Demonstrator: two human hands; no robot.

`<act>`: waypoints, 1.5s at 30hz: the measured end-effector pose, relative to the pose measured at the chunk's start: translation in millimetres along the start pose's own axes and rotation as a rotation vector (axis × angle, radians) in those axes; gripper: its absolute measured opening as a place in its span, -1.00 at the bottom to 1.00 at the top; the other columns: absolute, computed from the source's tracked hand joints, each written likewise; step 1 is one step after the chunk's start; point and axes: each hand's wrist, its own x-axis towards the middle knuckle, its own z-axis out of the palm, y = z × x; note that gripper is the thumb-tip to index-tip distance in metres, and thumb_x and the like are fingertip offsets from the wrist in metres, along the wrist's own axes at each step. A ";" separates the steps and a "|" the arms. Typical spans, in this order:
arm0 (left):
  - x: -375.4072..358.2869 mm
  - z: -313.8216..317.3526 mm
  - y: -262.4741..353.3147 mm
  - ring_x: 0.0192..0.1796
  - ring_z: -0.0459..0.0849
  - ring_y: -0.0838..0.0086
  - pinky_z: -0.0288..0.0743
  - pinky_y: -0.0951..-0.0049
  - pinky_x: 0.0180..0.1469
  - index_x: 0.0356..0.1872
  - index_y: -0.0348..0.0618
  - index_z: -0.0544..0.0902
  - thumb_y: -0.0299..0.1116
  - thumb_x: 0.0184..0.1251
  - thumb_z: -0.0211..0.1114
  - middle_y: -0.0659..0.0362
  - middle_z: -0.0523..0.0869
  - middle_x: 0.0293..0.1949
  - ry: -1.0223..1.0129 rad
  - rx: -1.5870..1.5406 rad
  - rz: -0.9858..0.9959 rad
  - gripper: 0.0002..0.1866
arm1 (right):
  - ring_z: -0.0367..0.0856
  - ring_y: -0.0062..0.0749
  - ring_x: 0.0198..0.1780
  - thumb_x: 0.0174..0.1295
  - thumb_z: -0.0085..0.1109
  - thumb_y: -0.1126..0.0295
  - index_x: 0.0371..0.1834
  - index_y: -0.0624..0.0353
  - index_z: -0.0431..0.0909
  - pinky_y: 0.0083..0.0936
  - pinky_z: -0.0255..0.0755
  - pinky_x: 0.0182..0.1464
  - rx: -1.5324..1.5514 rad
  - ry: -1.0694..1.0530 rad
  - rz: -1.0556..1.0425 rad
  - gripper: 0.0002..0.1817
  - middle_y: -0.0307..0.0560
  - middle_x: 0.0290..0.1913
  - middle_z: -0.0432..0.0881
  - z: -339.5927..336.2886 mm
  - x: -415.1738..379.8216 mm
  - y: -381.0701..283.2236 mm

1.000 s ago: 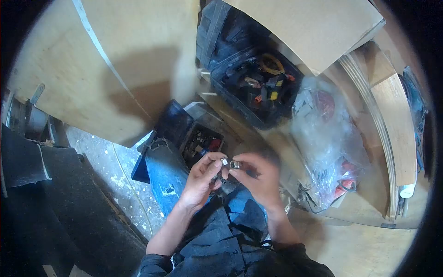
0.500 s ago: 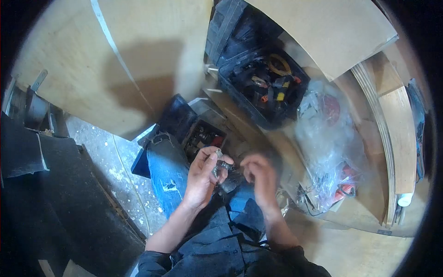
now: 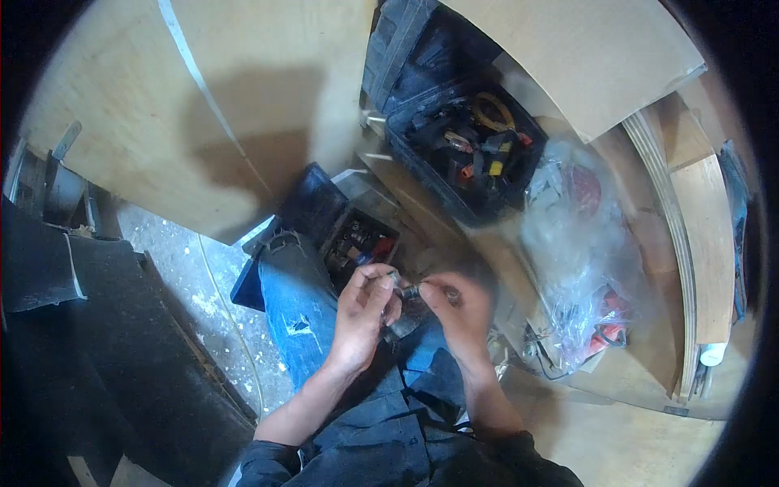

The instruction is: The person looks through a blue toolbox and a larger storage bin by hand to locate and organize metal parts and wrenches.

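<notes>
A small metal part (image 3: 408,292) sits between my two hands, above my lap. Its exact shape is too small to tell. My left hand (image 3: 363,312) is closed round its left side, with a pale piece at the fingertips. The thumb and fingers of my right hand (image 3: 456,308) pinch its right end. Just beyond my left hand, a small open dark case (image 3: 312,203) holds several small metal and red pieces.
A large open black toolbox (image 3: 398,134) with orange and yellow items lies ahead. Clear plastic bags (image 3: 580,243) lie at the right, near curved plywood pieces (image 3: 710,243). A wooden panel (image 3: 105,114) stands at the upper left, and dark sheets (image 3: 97,357) lie at the left.
My right hand has moved left and closed on the right end of the metal part. My left hand has shifted slightly to the right.
</notes>
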 end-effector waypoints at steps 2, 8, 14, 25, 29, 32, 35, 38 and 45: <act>-1.6 2.2 -4.7 -0.42 0.48 0.64 0.29 0.60 -0.40 0.08 -0.25 0.51 -0.33 0.58 0.20 0.20 0.63 -0.28 0.008 0.038 -0.012 -0.77 | 0.56 -0.70 -0.22 0.24 0.42 0.46 -0.20 0.32 0.73 -0.66 0.44 -0.13 -0.046 0.023 -0.035 -0.84 -0.24 -0.29 0.73 1.2 1.0 -3.0; -6.2 11.4 -13.7 -0.44 0.47 0.69 0.27 0.62 -0.42 0.09 -0.22 0.52 -0.36 0.57 0.21 0.29 0.59 -0.41 0.078 0.088 -0.044 -0.78 | 0.59 -0.69 -0.25 0.23 0.44 0.45 -0.14 0.30 0.74 -0.64 0.48 -0.15 -0.111 0.090 0.000 -0.81 -0.21 -0.28 0.76 15.7 -3.5 -2.6; -7.0 11.1 -14.3 -0.45 0.44 0.70 0.25 0.64 -0.43 0.10 -0.22 0.53 -0.32 0.59 0.20 0.27 0.61 -0.37 0.099 0.025 -0.043 -0.76 | 0.60 -0.67 -0.24 0.27 0.41 0.43 -0.13 0.31 0.73 -0.64 0.48 -0.14 -0.090 0.074 -0.010 -0.81 -0.24 -0.26 0.76 19.1 -6.2 -2.6; -6.8 12.8 2.2 -0.42 0.38 0.71 0.22 0.65 -0.38 0.09 -0.24 0.58 -0.24 0.56 0.25 0.28 0.66 -0.25 -0.007 0.017 0.038 -0.70 | 0.44 -0.78 -0.36 0.27 0.44 0.36 -0.19 0.25 0.71 -0.73 0.28 -0.31 0.466 -0.107 0.300 -0.80 -0.34 -0.35 0.64 -3.2 -0.8 3.0; -8.3 7.4 -0.2 -0.40 0.39 0.71 0.25 0.65 -0.35 0.10 -0.23 0.61 -0.26 0.53 0.29 0.30 0.65 -0.24 0.008 0.070 0.051 -0.71 | 0.40 -0.79 -0.40 0.26 0.46 0.33 -0.18 0.23 0.71 -0.73 0.23 -0.36 0.425 -0.127 0.248 -0.78 -0.36 -0.38 0.62 -1.8 -2.0 -1.0; -9.8 4.8 -2.7 -0.34 0.42 0.72 0.29 0.66 -0.29 0.09 -0.23 0.64 -0.30 0.52 0.30 0.29 0.66 -0.16 -0.039 0.032 0.042 -0.72 | 0.40 -0.79 -0.42 0.27 0.46 0.29 -0.17 0.21 0.69 -0.74 0.21 -0.40 0.503 -0.242 0.349 -0.77 -0.37 -0.38 0.61 -4.9 -4.4 2.0; -10.2 8.2 -5.9 -0.20 0.51 0.69 0.38 0.64 -0.17 0.07 -0.27 0.66 -0.34 0.52 0.29 0.26 0.64 -0.06 -0.096 0.043 0.113 -0.75 | 0.41 -0.79 -0.43 0.29 0.45 0.27 -0.17 0.17 0.67 -0.76 0.20 -0.42 0.748 -0.263 0.464 -0.77 -0.38 -0.38 0.60 -1.8 -8.1 12.8; -10.7 13.6 -7.5 -0.03 0.56 0.62 0.45 0.58 0.00 0.04 -0.31 0.67 -0.37 0.53 0.27 0.21 0.62 0.02 -0.087 0.116 0.169 -0.77 | 0.38 -0.71 -0.44 0.27 0.44 0.10 -0.22 0.12 0.58 -0.68 0.23 -0.39 0.824 -0.294 0.511 -0.66 -0.36 -0.39 0.54 -0.1 -11.0 18.2; -17.2 17.6 -9.7 0.04 0.57 0.56 0.44 0.55 0.07 0.03 -0.33 0.66 -0.40 0.55 0.23 0.16 0.61 0.02 0.002 0.266 0.240 -0.78 | 0.53 -0.73 -0.35 0.23 0.47 0.44 -0.25 0.26 0.70 -0.72 0.40 -0.31 0.399 0.045 0.095 -0.86 -0.31 -0.34 0.67 19.6 -22.4 10.0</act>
